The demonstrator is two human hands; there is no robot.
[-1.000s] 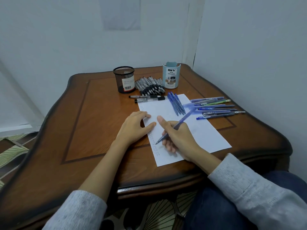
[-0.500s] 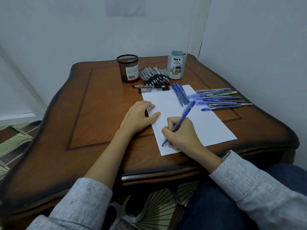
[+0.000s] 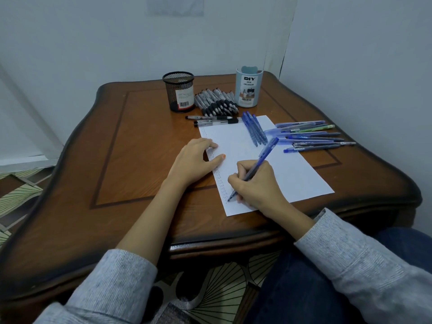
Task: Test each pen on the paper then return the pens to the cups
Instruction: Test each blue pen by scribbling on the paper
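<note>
A white sheet of paper lies on the wooden table. My right hand grips a blue pen, its tip touching the paper near the sheet's near left corner, beside a column of small marks. My left hand rests on the paper's left edge with its fingers spread flat. A black mesh cup and a light blue cup stand at the back. Black-grip pens are piled between them. Blue pens lie on the paper's top.
Two more black pens lie just above the paper. Several blue pens and a green one lie spread on the table to the right. Walls close in behind and to the right. My knee in blue jeans is under the near edge.
The pen tip has moved down the left margin toward the sheet's near corner, and my right hand followed it. My head shifted, so the table sits differently in view. The left hand stays put.
</note>
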